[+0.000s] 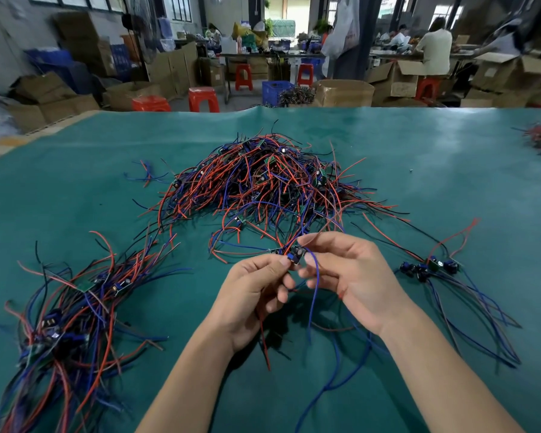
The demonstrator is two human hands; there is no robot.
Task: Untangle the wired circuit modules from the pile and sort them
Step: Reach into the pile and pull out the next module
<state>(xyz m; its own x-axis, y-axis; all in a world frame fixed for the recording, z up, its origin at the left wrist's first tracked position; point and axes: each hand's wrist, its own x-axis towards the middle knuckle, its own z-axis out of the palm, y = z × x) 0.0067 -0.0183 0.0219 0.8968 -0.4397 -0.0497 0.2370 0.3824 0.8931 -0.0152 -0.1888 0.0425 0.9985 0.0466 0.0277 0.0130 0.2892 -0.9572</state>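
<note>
Left hand (256, 292) and right hand (347, 276) are both pinching one small blue-and-black wired circuit module (295, 255), holding it just nearer than the big tangled heap of red, blue and black wires (263, 179) on the teal table mat (419, 157). Its blue lead is hanging down, possibly free of the heap.

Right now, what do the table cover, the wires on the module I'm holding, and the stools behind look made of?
Table cover: probably vinyl or rubber matting, teal, with a soft sheen and a rippled far edge.
Wires: likely plastic-insulated, smooth, glossy blue and red, bending freely; the core is hidden.
Module, pinched by left hand and right hand: too small to tell.
Stools: look like moulded plastic, glossy red.
</note>
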